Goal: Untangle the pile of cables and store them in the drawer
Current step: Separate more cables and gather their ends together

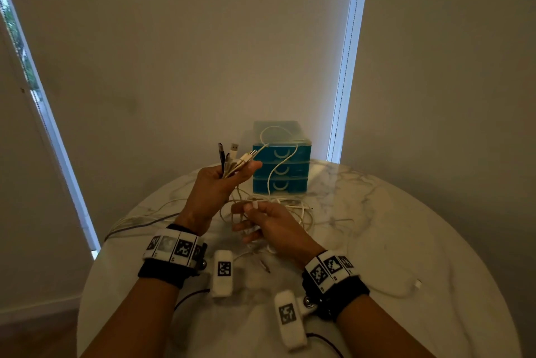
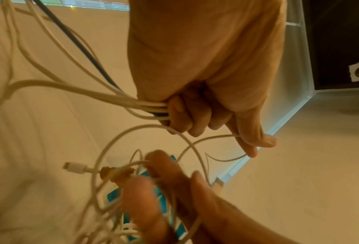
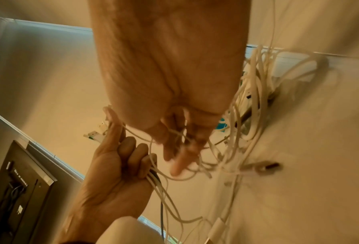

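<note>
Over the table: I'm sorting plug ends out of the cables, drawers shut behind.

Left hand is raised and fisted round a bunch of cable ends, plugs fanned up above the fingers, likely so freed ends stay apart from the tangle. Right hand sits lower, fingers curled and hooked into loose white loops just above the pile, probably working out the next strand. One loop arcs up in front of the drawers; whether it touches them I can't tell. Left wrist view shows what head view hides: strands clamped under the curled fingers, one dark cable among the white. Right wrist view shows loops threaded through my right fingers, blurred.
</note>
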Action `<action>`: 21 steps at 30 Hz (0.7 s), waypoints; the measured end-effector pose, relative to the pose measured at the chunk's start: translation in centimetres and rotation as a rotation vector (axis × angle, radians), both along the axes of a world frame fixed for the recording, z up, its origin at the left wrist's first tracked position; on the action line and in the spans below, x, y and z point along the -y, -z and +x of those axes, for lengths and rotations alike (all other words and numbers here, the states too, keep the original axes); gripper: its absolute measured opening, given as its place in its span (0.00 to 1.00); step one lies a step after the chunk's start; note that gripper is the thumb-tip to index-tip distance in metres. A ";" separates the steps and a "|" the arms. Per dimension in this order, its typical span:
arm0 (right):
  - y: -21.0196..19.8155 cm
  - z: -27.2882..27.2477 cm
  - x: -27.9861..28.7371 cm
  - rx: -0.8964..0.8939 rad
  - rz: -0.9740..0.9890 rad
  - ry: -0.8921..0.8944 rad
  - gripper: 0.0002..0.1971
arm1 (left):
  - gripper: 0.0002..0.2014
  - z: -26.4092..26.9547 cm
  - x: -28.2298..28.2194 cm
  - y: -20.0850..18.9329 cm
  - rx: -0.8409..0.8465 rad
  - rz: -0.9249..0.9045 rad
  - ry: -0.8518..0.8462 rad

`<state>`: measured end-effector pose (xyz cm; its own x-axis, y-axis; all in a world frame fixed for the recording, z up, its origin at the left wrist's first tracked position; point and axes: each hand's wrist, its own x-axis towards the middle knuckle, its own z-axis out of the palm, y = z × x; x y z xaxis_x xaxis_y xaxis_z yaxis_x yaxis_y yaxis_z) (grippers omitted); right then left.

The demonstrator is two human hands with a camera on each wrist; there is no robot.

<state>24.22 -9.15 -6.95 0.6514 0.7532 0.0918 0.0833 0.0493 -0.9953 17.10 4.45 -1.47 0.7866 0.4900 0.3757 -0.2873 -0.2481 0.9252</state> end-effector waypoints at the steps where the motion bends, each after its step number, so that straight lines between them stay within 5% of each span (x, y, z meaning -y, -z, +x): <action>1: -0.2 0.2 0.2 -0.005 0.060 0.045 0.17 | 0.17 0.2 -0.2 0.1 -0.017 0.018 -0.009; 4: -1.1 1.7 1.7 -0.218 0.361 0.137 0.17 | 0.30 0.7 -1.0 0.6 -0.092 0.031 -0.078; 9: -1.5 4.2 4.5 -0.520 0.693 0.064 0.20 | 0.29 1.3 -0.2 1.3 -0.290 0.201 -0.021; 15: -2.1 3.9 5.5 -0.530 0.754 -0.039 0.21 | 0.16 2.2 -0.3 2.8 -0.405 0.313 0.140; 21: -3.1 5.2 7.4 -0.562 0.946 -0.052 0.22 | 0.17 3.1 -1.5 4.0 -0.412 0.258 -0.074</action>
